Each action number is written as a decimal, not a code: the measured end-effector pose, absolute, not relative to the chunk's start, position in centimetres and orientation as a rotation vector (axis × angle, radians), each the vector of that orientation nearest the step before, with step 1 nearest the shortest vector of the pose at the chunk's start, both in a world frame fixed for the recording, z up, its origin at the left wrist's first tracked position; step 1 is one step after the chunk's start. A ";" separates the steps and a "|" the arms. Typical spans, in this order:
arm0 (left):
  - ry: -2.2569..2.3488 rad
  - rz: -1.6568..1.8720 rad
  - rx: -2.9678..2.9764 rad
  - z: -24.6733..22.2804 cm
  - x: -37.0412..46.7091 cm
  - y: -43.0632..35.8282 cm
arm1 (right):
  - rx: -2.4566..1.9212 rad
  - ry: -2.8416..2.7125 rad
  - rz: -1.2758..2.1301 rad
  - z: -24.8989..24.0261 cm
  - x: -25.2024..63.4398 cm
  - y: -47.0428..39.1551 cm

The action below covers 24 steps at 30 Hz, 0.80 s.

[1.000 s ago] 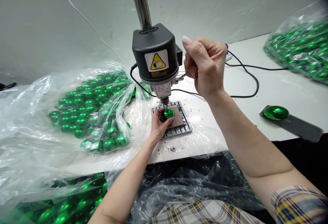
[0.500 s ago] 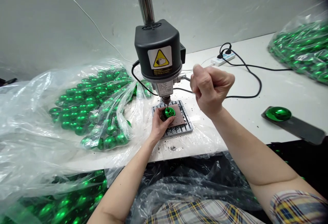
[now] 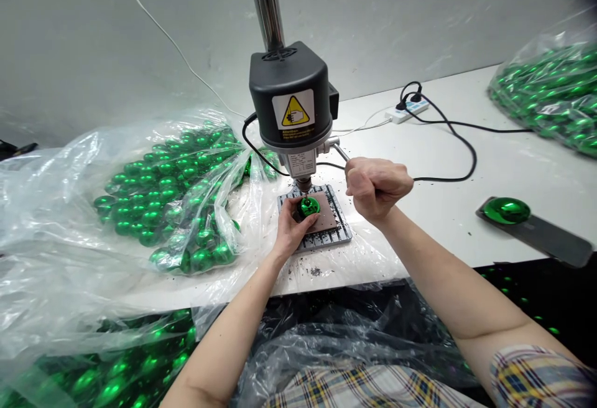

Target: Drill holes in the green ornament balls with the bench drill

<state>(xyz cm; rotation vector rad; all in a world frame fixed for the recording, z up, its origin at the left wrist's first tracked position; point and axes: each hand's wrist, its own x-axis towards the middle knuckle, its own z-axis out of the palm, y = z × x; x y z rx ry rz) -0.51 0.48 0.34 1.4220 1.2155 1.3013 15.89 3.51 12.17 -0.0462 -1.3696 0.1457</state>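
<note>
We held the shiny green round piece (image 3: 310,207) between the thumb and fingers of our left hand (image 3: 293,226), on the brown square board (image 3: 327,213) above the grooved grey metal base (image 3: 344,232), beneath the black-housed drill press (image 3: 290,78). Our right hand (image 3: 379,188) gripped the metal lever (image 3: 342,152). On the white surface (image 3: 433,209), a glossy green oval piece (image 3: 507,210) rested on a dark phone (image 3: 555,239).

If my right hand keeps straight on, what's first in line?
Past the lever that the right hand seems to grip, most likely the drill press itself, though this single view leaves depth unclear.
</note>
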 end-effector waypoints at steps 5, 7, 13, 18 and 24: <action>1.201 1.330 1.420 -0.2 -0.5 0.7 | -0.013 -1.414 0.158 12.1 15.9 3.2; 1.188 1.340 1.412 -0.4 -0.5 1.0 | -0.051 -1.359 0.202 13.8 15.8 3.2; 1.456 1.454 1.573 1.5 -0.3 -2.3 | -0.384 -1.259 0.671 21.2 15.5 5.4; 1.077 0.824 2.240 0.7 -0.8 -11.9 | -0.479 -1.338 0.672 21.7 15.6 7.1; 1.116 -0.356 2.271 -3.9 -1.7 -18.0 | -0.425 -1.297 0.656 21.2 15.4 6.5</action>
